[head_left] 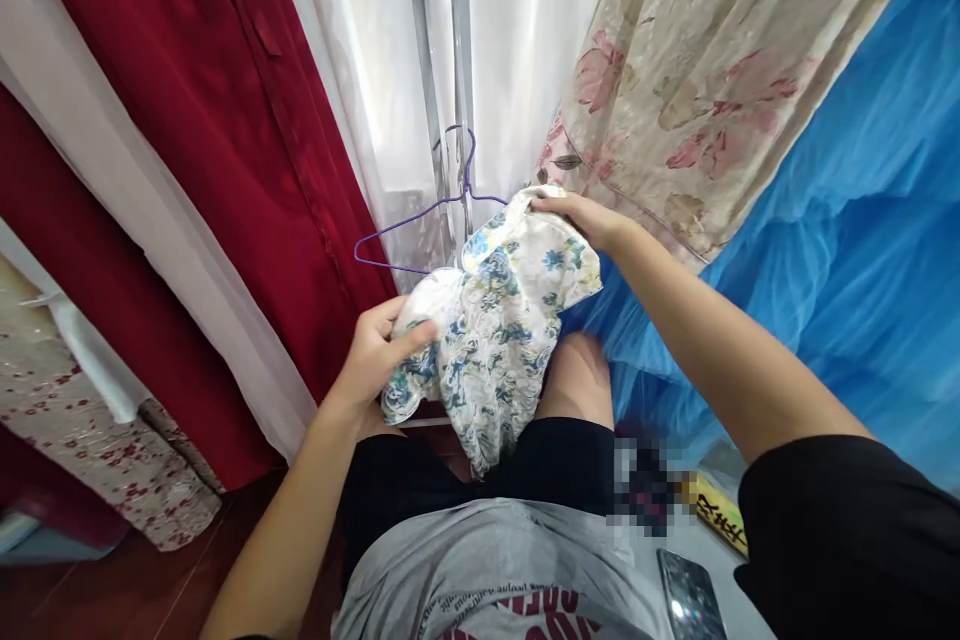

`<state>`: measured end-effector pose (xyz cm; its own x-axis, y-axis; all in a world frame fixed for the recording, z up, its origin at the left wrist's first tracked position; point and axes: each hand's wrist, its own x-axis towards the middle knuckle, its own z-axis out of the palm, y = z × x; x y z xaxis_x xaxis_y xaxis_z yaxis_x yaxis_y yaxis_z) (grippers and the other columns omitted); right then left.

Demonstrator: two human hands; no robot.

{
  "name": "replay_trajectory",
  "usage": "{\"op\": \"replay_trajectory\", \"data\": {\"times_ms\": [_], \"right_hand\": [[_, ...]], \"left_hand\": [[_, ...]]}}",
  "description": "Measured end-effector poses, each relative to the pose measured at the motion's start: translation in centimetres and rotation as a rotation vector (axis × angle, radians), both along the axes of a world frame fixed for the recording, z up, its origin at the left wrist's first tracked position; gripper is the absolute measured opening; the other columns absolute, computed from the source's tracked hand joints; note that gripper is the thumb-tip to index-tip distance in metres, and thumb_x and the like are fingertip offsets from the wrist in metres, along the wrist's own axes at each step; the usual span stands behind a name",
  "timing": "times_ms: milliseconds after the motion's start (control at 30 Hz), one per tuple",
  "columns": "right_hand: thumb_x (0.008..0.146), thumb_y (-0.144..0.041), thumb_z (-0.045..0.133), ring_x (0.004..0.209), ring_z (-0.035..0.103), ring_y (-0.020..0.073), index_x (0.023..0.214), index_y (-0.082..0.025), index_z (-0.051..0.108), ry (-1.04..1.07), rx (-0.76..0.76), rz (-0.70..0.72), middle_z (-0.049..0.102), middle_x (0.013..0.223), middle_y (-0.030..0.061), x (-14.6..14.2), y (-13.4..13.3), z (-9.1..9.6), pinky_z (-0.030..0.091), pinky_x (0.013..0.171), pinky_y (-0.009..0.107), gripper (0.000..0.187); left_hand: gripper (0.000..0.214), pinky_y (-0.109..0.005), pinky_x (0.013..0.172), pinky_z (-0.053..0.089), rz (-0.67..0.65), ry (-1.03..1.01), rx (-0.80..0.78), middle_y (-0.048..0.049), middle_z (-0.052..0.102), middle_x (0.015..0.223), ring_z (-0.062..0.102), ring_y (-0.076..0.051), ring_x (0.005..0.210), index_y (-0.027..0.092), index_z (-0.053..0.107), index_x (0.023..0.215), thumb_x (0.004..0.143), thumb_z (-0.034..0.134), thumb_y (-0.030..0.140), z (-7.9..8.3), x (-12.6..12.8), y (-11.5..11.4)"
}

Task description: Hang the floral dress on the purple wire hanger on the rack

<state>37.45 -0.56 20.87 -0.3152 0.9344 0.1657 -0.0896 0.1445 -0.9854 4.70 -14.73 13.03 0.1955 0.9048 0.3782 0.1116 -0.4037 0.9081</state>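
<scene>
A white garment with blue and yellow flowers (499,330) hangs in front of me, partly over a purple wire hanger (420,220). My left hand (379,350) pinches the garment's lower left part, fingers closed on the cloth. My right hand (581,215) grips its upper right edge near the hanger's hook. The hanger's right arm is hidden under the cloth.
A dark red curtain (225,120) and a white sheer curtain (510,50) hang ahead. A beige floral curtain (705,70) and blue netting (862,220) fill the right. A phone (690,600) and a yellow packet (720,515) lie at the lower right. The floor is brown wood (135,590).
</scene>
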Motion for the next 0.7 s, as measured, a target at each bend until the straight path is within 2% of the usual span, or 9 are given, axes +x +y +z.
{"op": "replay_trajectory", "data": {"times_ms": [100, 167, 233, 333, 400, 500, 567, 633, 700], "right_hand": [[0.077, -0.022, 0.079, 0.075, 0.07, 0.0196, 0.094, -0.016, 0.07, 0.057, 0.032, 0.069, 0.075, 0.082, 0.0051, -1.3, -0.3, -0.4, 0.058, 0.084, 0.036, 0.021], [0.076, -0.017, 0.078, 0.078, 0.071, 0.0188, 0.099, -0.017, 0.071, 0.089, 0.056, 0.076, 0.076, 0.086, 0.0044, -1.4, -0.6, -0.4, 0.058, 0.088, 0.036, 0.025], [0.077, -0.016, 0.076, 0.08, 0.072, 0.0196, 0.103, -0.016, 0.073, 0.092, 0.05, 0.078, 0.077, 0.089, 0.0055, -1.3, -0.8, -0.2, 0.058, 0.089, 0.036, 0.026], [0.078, -0.016, 0.075, 0.081, 0.072, 0.0217, 0.102, -0.015, 0.076, 0.061, 0.047, 0.055, 0.078, 0.087, 0.0074, -1.0, -0.6, 0.2, 0.059, 0.084, 0.036, 0.024], [0.077, -0.016, 0.075, 0.08, 0.071, 0.0222, 0.101, -0.015, 0.077, 0.04, 0.051, 0.047, 0.078, 0.087, 0.0079, -0.9, -0.3, 0.4, 0.06, 0.08, 0.035, 0.024], [0.076, -0.015, 0.074, 0.077, 0.07, 0.0222, 0.101, -0.016, 0.076, 0.03, 0.024, 0.057, 0.078, 0.087, 0.0079, -0.8, 0.1, 0.4, 0.059, 0.078, 0.036, 0.025], [0.076, -0.014, 0.073, 0.076, 0.071, 0.0227, 0.101, -0.016, 0.074, 0.043, -0.012, 0.056, 0.077, 0.086, 0.0069, -0.9, 0.3, 0.2, 0.059, 0.081, 0.038, 0.025], [0.076, -0.015, 0.072, 0.078, 0.072, 0.0232, 0.102, -0.017, 0.073, 0.063, -0.051, 0.067, 0.077, 0.085, 0.0057, -1.1, 0.3, -0.1, 0.058, 0.084, 0.04, 0.026], [0.076, -0.017, 0.073, 0.079, 0.072, 0.0226, 0.105, -0.019, 0.071, 0.072, -0.085, 0.102, 0.076, 0.088, 0.0051, -1.4, 0.2, -0.4, 0.059, 0.084, 0.039, 0.029]], "left_hand": [[0.038, -0.023, 0.055, 0.041, 0.047, 0.046, -0.006, 0.0, 0.061, 0.072, 0.054, -0.014, 0.062, 0.016, 0.064, 0.084, 0.079, 0.078, 0.051, 0.6, -3.3, 1.2], [0.04, -0.023, 0.054, 0.038, 0.079, 0.242, 0.028, 0.0006, 0.059, 0.068, 0.052, -0.013, 0.059, 0.016, 0.065, 0.079, 0.081, 0.074, 0.055, 0.4, -5.5, 2.5], [0.041, -0.024, 0.057, 0.039, 0.095, 0.53, 0.1, 0.0, 0.06, 0.067, 0.052, -0.015, 0.062, 0.017, 0.068, 0.076, 0.084, 0.068, 0.057, -0.2, -7.5, 4.4], [0.041, -0.029, 0.073, 0.045, 0.098, 0.917, 0.228, -0.0026, 0.067, 0.075, 0.059, -0.02, 0.075, 0.019, 0.072, 0.079, 0.089, 0.059, 0.057, -0.9, -10.5, 8.1], [0.038, -0.034, 0.087, 0.046, 0.154, 1.047, 0.25, -0.0048, 0.073, 0.09, 0.063, -0.025, 0.089, 0.022, 0.074, 0.092, 0.09, 0.054, 0.054, -0.7, -12.2, 11.0], [0.037, -0.047, 0.102, 0.043, 0.339, 1.082, 0.233, -0.0085, 0.073, 0.121, 0.06, -0.033, 0.115, 0.026, 0.07, 0.115, 0.091, 0.05, 0.043, 1.4, -13.3, 14.9], [0.039, -0.054, 0.106, 0.04, 0.469, 1.001, 0.283, -0.0105, 0.066, 0.136, 0.053, -0.036, 0.126, 0.026, 0.066, 0.123, 0.092, 0.045, 0.035, 3.6, -12.5, 17.1], [0.036, -0.052, 0.106, 0.04, 0.529, 0.854, 0.374, -0.0126, 0.066, 0.134, 0.054, -0.034, 0.124, 0.022, 0.066, 0.118, 0.093, 0.041, 0.029, 5.6, -10.6, 18.7], [0.03, -0.044, 0.102, 0.045, 0.475, 0.697, 0.425, -0.0121, 0.07, 0.12, 0.061, -0.029, 0.112, 0.018, 0.064, 0.111, 0.091, 0.044, 0.025, 7.1, -8.1, 19.6]]}}
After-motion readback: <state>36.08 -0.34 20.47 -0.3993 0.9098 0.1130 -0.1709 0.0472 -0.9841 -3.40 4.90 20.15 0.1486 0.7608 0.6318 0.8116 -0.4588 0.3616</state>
